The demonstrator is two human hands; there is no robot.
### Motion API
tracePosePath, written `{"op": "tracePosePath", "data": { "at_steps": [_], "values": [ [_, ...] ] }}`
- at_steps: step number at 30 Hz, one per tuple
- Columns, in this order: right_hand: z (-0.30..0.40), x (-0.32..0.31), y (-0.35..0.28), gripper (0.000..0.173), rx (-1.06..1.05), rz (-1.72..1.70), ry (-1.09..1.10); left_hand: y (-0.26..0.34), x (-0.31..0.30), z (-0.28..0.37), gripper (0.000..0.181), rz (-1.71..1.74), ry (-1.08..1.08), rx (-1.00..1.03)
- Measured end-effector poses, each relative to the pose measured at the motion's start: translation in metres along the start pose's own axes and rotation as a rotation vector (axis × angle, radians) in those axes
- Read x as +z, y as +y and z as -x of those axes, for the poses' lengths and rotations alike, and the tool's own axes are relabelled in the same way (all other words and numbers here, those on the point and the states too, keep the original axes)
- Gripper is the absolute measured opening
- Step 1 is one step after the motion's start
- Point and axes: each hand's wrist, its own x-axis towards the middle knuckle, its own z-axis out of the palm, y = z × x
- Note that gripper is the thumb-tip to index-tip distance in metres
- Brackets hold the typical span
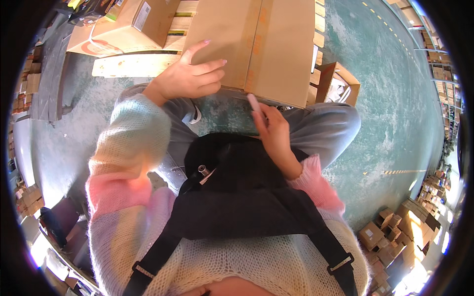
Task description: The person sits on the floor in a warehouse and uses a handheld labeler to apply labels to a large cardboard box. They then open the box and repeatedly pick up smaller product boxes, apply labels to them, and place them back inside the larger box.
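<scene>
Before me a large cardboard box (285, 55) lies on a wooden pallet (137, 64). Printed tape runs along both sides of the dark seam between its top flaps; I cannot tell whether the tape is cut through. My left hand (198, 76), fingers spread, is over the box's near left corner, touching or just above it. In my right hand (276, 127) is a small, slim, pale pink tool (254, 103), perhaps a box cutter. Its tip is close to the near end of the seam, and any blade is too small to make out.
Another strapped carton (122, 35) sits at the pallet's left. An open carton (339, 85) with white material inside stands on the green floor (385, 140) to the right. More cartons (392, 236) are piled at the lower right. My bent legs flank the box's near edge.
</scene>
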Motion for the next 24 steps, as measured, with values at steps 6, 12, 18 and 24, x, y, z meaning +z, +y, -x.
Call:
{"op": "tracePosePath", "data": {
  "at_steps": [6, 12, 18, 24],
  "values": [
    [0.021, -0.064, -0.013, 0.027, 0.031, 0.092, -0.132, -0.006, 0.002, -0.001, 0.009, 0.036, -0.014, 0.029],
    [-0.054, -0.084, -0.033, 0.039, -0.176, -0.082, -0.316, -0.002, 0.002, -0.001, 0.003, 0.069, -0.039, 0.060],
    [-0.269, -0.118, 0.006, 0.023, -0.269, 0.112, -0.067, -0.014, -0.004, -0.017, 0.016, 0.136, -0.108, 0.127],
    [-0.448, -0.094, 0.051, 0.032, -0.176, 0.637, -0.002, -0.021, 0.007, -0.011, 0.020, 0.299, 0.027, 0.117]
  ]
}}
